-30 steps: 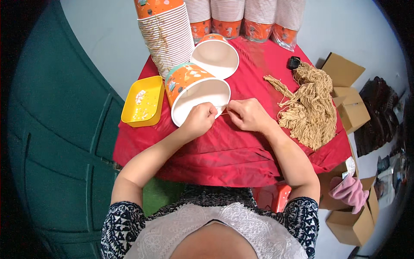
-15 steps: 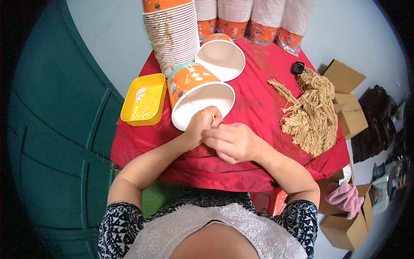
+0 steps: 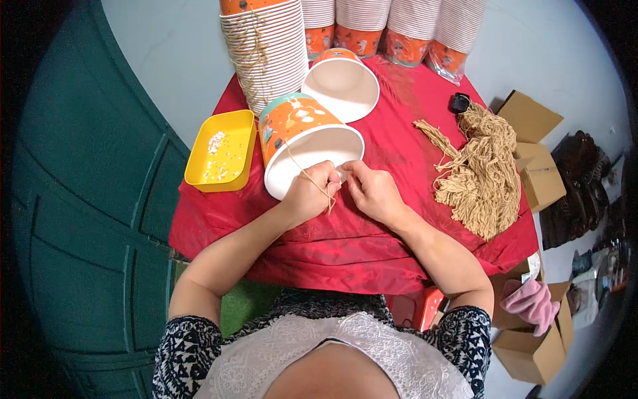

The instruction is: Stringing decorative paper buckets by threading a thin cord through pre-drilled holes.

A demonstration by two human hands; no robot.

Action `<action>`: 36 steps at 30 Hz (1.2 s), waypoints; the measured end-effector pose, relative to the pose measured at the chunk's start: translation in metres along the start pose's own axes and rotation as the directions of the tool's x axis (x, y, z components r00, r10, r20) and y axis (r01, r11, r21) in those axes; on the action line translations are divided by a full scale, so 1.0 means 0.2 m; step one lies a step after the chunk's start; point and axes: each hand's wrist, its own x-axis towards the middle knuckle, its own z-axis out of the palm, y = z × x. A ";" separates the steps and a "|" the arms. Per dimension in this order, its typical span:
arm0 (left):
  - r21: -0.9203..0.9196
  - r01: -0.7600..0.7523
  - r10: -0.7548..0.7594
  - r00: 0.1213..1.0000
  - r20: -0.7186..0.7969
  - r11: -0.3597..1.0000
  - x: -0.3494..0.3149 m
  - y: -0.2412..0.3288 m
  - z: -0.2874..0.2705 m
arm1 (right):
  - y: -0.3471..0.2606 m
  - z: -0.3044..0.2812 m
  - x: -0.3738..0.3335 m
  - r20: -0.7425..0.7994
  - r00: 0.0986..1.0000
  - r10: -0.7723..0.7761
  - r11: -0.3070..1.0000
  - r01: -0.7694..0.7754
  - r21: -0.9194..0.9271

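An orange paper bucket (image 3: 292, 126) with a teal base lies on its side, its white mouth toward me. A tan string (image 3: 300, 166) runs from the bucket's side, across its mouth, to my left hand (image 3: 314, 189). That hand is closed on the string at the rim, and a loop of it hangs below the fingers. Close beside it, at the right of the rim, my right hand (image 3: 373, 189) is closed in a pinch; what it pinches is too small to make out. Behind lies a second bucket (image 3: 342, 86) on its side.
A yellow tray (image 3: 232, 166) with small white bits stands at the left. Tall stacks of buckets (image 3: 262, 60) line the back, one with strings hanging down it. A heap of tan strings (image 3: 482, 173) with a black clip lies right on the red cloth (image 3: 399, 139). Cardboard boxes (image 3: 541, 179) stand beyond.
My hands have moved apart slightly; the right no longer overlaps the left. The string now stretches visibly over the bucket's mouth, with a loop below my left hand.
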 end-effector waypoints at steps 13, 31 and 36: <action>-0.020 0.006 -0.006 1.000 -0.024 1.000 0.00 0.00 -0.01 | 0.01 0.04 0.01 0.069 0.997 0.020 0.997 -0.016 -0.069; -0.488 0.263 -0.195 0.963 0.187 0.832 0.06 -0.03 -0.08 | -0.01 0.03 0.00 0.125 0.991 0.040 0.998 -0.046 0.042; -0.522 0.244 -0.174 0.968 0.179 0.817 0.05 -0.03 -0.09 | -0.02 0.02 0.00 0.137 0.990 -0.019 0.999 0.013 0.046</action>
